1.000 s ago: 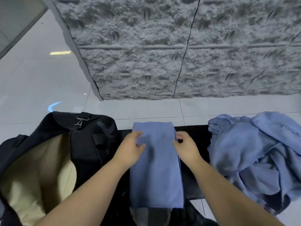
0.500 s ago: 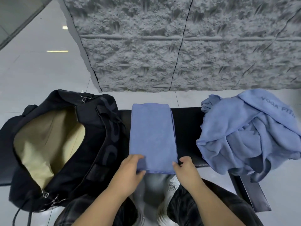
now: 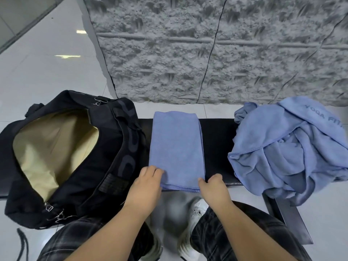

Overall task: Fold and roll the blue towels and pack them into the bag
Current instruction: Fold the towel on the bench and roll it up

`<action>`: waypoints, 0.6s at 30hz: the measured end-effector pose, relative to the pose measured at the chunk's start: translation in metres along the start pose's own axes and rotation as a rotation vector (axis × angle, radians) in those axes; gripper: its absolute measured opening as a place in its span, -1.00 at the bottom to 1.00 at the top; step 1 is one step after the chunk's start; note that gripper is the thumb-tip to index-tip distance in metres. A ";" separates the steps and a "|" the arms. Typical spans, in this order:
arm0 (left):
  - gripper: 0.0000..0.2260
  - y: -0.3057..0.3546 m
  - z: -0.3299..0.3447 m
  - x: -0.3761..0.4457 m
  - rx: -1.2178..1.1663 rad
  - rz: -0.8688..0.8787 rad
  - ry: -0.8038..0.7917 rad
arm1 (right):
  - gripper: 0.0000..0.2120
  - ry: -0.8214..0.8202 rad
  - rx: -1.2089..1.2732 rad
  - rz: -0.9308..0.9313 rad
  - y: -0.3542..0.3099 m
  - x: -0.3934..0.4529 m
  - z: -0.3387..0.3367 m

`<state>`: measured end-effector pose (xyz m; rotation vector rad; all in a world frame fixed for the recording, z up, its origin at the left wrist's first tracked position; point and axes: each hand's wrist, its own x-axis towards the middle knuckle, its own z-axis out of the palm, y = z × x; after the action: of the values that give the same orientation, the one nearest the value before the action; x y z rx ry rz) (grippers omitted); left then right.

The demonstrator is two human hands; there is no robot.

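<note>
A blue microfibre towel folded into a long narrow strip lies on a black padded bench at the centre of the frame, its long axis running from the near edge straight away toward the top. The left hand curls its fingers onto the strip's near left corner; the right hand pinches the near right corner, fingers bent. At left sits an open black duffel bag with tan lining. At right lies a crumpled heap of blue towels.
</note>
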<state>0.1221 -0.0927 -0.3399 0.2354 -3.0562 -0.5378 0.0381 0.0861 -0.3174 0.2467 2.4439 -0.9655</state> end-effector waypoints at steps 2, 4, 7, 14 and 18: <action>-0.61 -0.002 0.002 0.002 -0.015 0.013 0.014 | -0.74 -0.010 0.012 0.019 -0.001 0.001 -0.002; -0.72 -0.003 0.002 0.004 -0.067 -0.009 0.045 | -0.70 -0.049 0.036 0.074 0.000 0.005 -0.003; -0.94 0.002 -0.001 0.006 -0.055 -0.004 0.068 | -0.69 -0.143 0.225 0.177 0.002 0.009 0.001; -0.54 0.009 -0.005 0.004 -0.090 0.008 0.054 | -0.88 -0.130 0.428 0.161 -0.004 0.004 -0.003; -0.50 0.012 -0.010 0.003 -0.027 0.008 0.094 | -0.81 -0.091 0.351 0.090 -0.003 0.001 -0.002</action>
<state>0.1175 -0.0857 -0.3270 0.2410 -2.9556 -0.5501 0.0353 0.0856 -0.3150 0.4183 2.1507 -1.3316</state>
